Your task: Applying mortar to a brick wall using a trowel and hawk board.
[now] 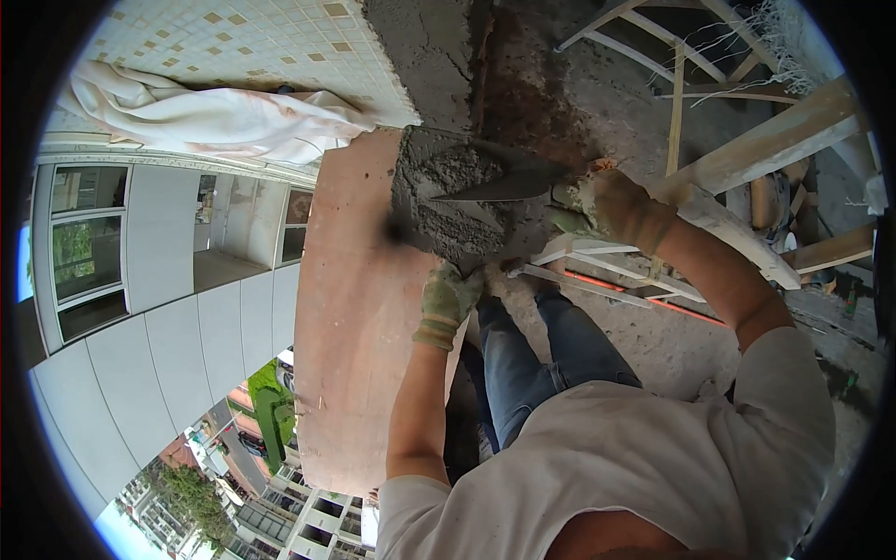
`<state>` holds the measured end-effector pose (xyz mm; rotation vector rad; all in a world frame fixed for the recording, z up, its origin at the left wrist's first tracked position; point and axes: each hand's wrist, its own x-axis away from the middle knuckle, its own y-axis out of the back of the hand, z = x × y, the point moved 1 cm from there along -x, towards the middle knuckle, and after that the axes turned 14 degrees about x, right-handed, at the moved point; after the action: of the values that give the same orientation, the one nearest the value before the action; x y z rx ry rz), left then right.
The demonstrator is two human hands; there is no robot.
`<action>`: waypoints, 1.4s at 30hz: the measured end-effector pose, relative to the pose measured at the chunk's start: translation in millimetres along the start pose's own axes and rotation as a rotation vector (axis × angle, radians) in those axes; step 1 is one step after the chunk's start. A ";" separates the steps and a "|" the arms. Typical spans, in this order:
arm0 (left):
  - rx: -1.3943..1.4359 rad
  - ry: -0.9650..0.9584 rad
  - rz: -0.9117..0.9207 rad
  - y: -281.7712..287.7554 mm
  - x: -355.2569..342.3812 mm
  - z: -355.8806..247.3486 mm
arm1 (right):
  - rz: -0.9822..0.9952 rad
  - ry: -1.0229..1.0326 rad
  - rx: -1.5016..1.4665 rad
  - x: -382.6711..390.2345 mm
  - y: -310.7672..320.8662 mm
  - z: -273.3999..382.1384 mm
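Note:
My left hand (448, 294), in a green and pale work glove, is closed on the near edge of a dark, flat mortar board (530, 235). A lumpy heap of wet grey mortar (446, 173) covers much of the board. My right hand (607, 205), gloved too, grips a pointing trowel (509, 184) by its handle end. The trowel's pointed blade lies over the mortar and points left. Whether the blade touches the heap I cannot tell. My fingers under the board are hidden.
Left of the board stands a reddish-brown panel (341, 308), with buildings and greenery far below beyond it. A white cloth (215, 117) hangs by the tiled wall (252, 37). Wet grey render (425, 56) covers the wall ahead. Wooden beams (761, 140) and a ladder-like frame (616, 271) stand at right.

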<state>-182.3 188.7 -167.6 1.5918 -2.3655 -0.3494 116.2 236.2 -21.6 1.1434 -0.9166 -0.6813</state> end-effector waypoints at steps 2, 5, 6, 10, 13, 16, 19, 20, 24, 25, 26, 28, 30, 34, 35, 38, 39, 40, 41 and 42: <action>-0.163 0.094 0.109 16.8 -0.9 -12.0 | -0.194 -0.098 -0.415 1.8 -31.0 -7.0; -0.343 0.186 0.188 23.6 30.7 35.3 | -0.370 -0.137 -0.824 -21.1 -85.5 -0.1; -0.169 0.080 0.117 12.9 57.4 81.6 | -0.338 -0.097 -0.815 -38.4 -102.4 4.9; 0.625 0.859 0.013 -30.6 46.8 60.1 | -0.348 -0.128 -0.998 -69.4 -207.6 -11.2; 0.895 0.958 -0.132 -32.9 50.3 61.4 | -0.415 -0.396 -0.828 -107.9 -220.9 3.5; 0.858 1.057 -0.155 -25.8 51.9 74.8 | -0.122 -0.484 -0.327 -129.5 -183.2 0.0; 0.847 1.041 -0.147 -11.2 42.5 78.9 | -0.045 -0.523 -0.404 -159.0 -167.7 -43.3; 0.857 1.035 -0.154 -7.0 40.6 82.6 | 0.077 -0.500 -0.355 -166.6 -157.8 -51.9; 0.889 1.005 -0.183 4.5 26.8 67.8 | 0.199 -0.605 -0.676 -167.1 -105.2 -53.4; 0.894 1.001 -0.186 6.3 26.5 68.2 | 0.198 -0.601 -0.671 -166.6 -88.9 -48.0; 0.922 1.006 -0.178 7.0 26.6 69.8 | 0.232 -0.629 -0.651 -165.2 -72.0 -44.3; 0.953 1.008 -0.164 7.2 26.2 71.9 | 0.291 -0.609 -0.637 -160.1 -57.2 -48.3; 0.935 1.014 -0.159 7.0 29.4 74.1 | 0.300 -0.622 -0.686 -148.2 -38.3 -47.7; 0.935 1.029 -0.185 5.9 42.1 83.2 | 0.137 -0.502 -0.584 -126.2 -26.9 -9.3; 0.932 1.027 -0.192 5.4 43.2 83.3 | -0.024 -0.386 -0.426 -123.6 -38.4 -1.5; 0.926 1.020 -0.195 -0.9 37.2 68.2 | -0.036 -0.472 -0.301 -149.9 -114.1 29.0; 0.929 1.019 -0.211 -1.8 34.1 65.2 | 0.032 -0.517 -0.270 -163.9 -134.8 33.7; 0.924 1.014 -0.212 -2.7 33.2 65.5 | 0.025 -0.516 -0.273 -174.7 -152.1 30.5; 0.932 1.001 -0.212 -3.3 32.2 66.8 | -0.047 -0.563 -0.332 -186.6 -165.6 21.3; 0.944 0.999 -0.219 -0.9 36.8 68.8 | -0.108 -0.603 -0.394 -194.4 -165.8 22.3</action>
<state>-219.1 157.6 -229.1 1.7010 -1.5467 1.3810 3.4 341.2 -226.6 0.6397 -1.1585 -1.2734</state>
